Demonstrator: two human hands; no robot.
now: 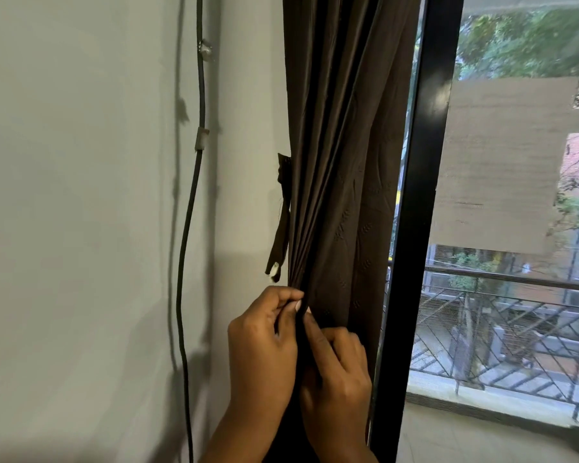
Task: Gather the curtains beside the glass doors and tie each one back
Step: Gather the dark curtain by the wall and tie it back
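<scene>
Both of your hands pinch the same bunch of folds in the dark brown curtain (345, 168): your left hand (264, 339) curls its fingers round the pleated edge, and your right hand (335, 369), touching it just below, grips the fabric beside it. Above your left hand a tie-back strap (279, 235) dangles against the wall (81, 228). Right of your hands stands the black door frame (415, 228).
</scene>
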